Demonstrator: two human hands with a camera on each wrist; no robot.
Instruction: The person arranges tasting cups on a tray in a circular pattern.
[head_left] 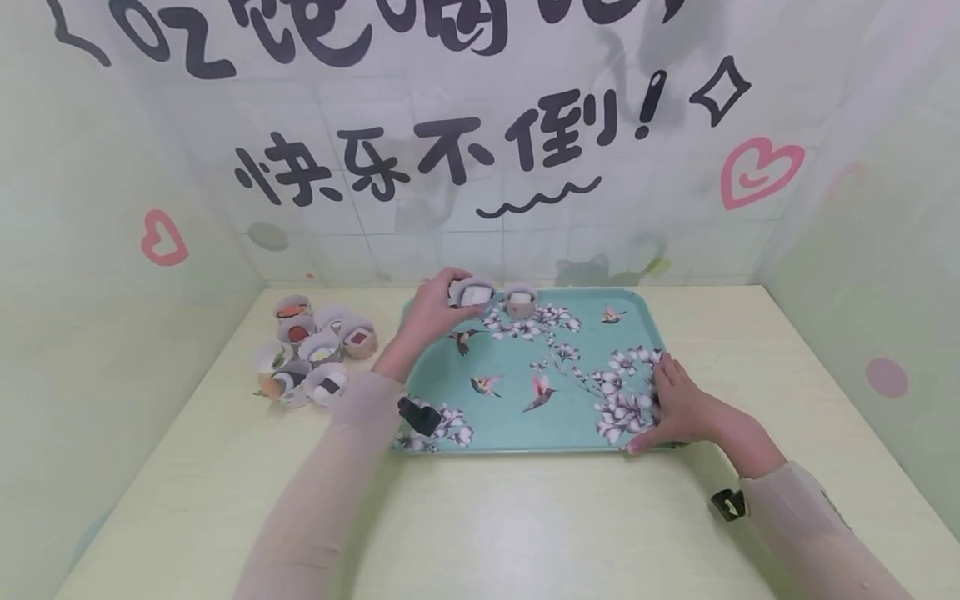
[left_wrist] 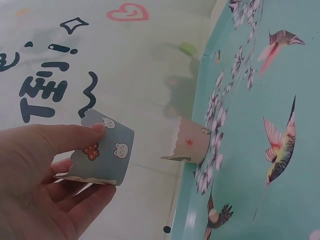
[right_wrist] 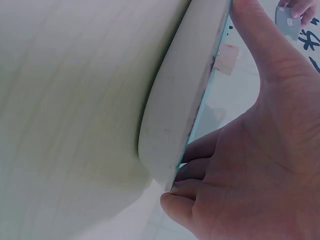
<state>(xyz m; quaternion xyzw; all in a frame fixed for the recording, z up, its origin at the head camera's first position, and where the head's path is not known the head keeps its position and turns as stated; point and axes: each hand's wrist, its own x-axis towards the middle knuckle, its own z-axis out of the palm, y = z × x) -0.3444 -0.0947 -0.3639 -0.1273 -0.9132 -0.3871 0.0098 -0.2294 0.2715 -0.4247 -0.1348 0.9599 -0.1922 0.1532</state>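
Observation:
My left hand (head_left: 437, 310) pinches a blue-grey paper baking cup (left_wrist: 112, 147) with cartoon prints, above the far left edge of the tray. Something white shows inside the cup in the head view. A pinkish paper baking cup (head_left: 521, 302), also with a white piece in it, stands at the back of the turquoise tray (head_left: 465, 362), to the right of the held cup. At the tray's near right corner, my right hand (head_left: 686, 408) rests with the thumb spread toward the front rim and the fingers along the right rim.
Left of the tray, several paper cups (head_left: 322, 346) stand bunched together, holding small coloured pieces. The tray is printed with birds and flowers and lies on a pale wooden table (head_left: 510, 533). Behind stands a white wall (head_left: 435, 237) with black writing; side panels flank the table.

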